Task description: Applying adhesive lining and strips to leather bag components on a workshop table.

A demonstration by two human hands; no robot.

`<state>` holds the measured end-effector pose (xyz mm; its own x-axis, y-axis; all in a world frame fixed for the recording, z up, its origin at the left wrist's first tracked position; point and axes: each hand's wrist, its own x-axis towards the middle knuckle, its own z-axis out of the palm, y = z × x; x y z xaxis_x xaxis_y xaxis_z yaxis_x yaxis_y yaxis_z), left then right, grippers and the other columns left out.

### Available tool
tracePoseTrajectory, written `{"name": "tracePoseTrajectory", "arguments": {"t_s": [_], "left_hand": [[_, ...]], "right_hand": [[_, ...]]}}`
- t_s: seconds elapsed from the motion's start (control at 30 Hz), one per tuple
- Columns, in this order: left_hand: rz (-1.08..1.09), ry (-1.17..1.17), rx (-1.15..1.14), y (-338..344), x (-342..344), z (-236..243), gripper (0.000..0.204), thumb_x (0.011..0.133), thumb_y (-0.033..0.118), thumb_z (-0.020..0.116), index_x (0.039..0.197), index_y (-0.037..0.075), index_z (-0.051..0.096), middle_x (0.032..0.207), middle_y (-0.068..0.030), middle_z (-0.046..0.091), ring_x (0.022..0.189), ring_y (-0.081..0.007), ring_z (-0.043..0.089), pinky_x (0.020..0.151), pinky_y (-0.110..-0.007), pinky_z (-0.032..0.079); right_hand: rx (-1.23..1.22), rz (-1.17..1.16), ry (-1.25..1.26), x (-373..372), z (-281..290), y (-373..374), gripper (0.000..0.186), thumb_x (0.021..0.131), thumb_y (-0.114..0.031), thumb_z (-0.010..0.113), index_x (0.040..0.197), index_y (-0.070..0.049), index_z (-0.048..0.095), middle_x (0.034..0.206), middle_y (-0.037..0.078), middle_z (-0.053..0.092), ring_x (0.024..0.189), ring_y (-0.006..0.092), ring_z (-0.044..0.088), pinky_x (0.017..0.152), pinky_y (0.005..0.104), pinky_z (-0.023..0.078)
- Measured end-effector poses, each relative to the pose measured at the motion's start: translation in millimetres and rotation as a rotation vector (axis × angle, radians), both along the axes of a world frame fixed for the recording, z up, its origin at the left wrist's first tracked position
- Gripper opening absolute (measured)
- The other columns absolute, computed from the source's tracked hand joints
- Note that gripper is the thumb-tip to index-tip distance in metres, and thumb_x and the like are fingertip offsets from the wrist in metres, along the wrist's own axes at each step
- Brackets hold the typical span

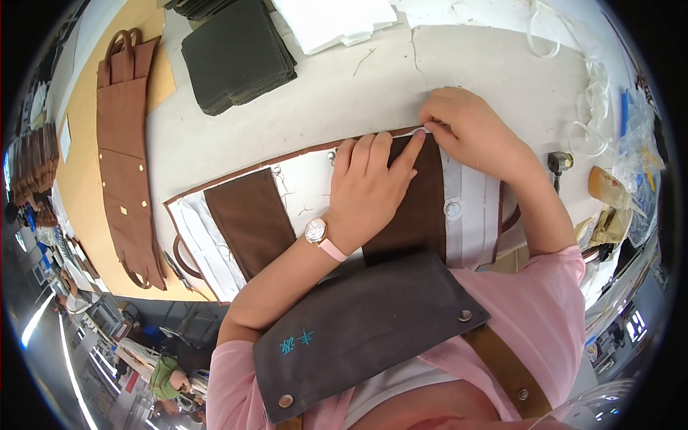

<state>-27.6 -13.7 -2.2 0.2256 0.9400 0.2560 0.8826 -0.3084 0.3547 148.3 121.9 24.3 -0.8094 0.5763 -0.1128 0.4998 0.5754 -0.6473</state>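
Note:
A flat, opened-out bag piece [308, 183] lies in front of me, with white backing, dark brown fabric panels [251, 222], a narrow brown border and handle loops at both ends. My left hand [369, 179], with a pink-strapped watch at the wrist, rests on it with fingers stretched out. Its index finger reaches to the far edge. At that same edge my right hand [469, 132] is closed in a pinch on the border, where a bit of white shows at the fingertips. A round metal snap [452, 208] sits on the white part to the right.
A long brown bag piece with handles [122, 158] lies on the left. Beyond my hands are a stack of dark sheets [236, 54] and some white sheets [333, 21]. To the right are a small dark-handled tool [559, 163], white strips [593, 100] and clear plastic bags [634, 158].

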Motion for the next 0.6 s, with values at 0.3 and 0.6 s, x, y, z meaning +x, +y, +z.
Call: {"name": "tracePoseTrajectory", "arguments": {"t_s": [0.3,0.6], "left_hand": [[-0.013,0.031,-0.065,7,-3,2,0.054,0.08,0.024,0.075,0.132,0.022,0.063,0.11,-0.0087,0.048,0.101,-0.0274,0.048,0.093,-0.041,0.04],[-0.012,0.0,-0.054,5,-6,2,0.053,0.081,0.026,0.075,0.132,0.019,0.062,0.112,-0.0093,0.049,0.104,-0.0285,0.049,0.096,-0.044,0.04]], "right_hand": [[0.27,-0.053,0.164,3,-18,-18,0.016,0.072,0.008,0.061,0.086,0.001,0.059,0.089,0.012,0.057,0.088,0.0322,0.056,0.074,0.0422,0.049],[0.293,0.126,0.222,23,-17,-13,0.031,0.07,0.006,0.066,0.101,0.0,0.069,0.096,0.009,0.059,0.089,0.0288,0.057,0.074,0.037,0.051]]}}
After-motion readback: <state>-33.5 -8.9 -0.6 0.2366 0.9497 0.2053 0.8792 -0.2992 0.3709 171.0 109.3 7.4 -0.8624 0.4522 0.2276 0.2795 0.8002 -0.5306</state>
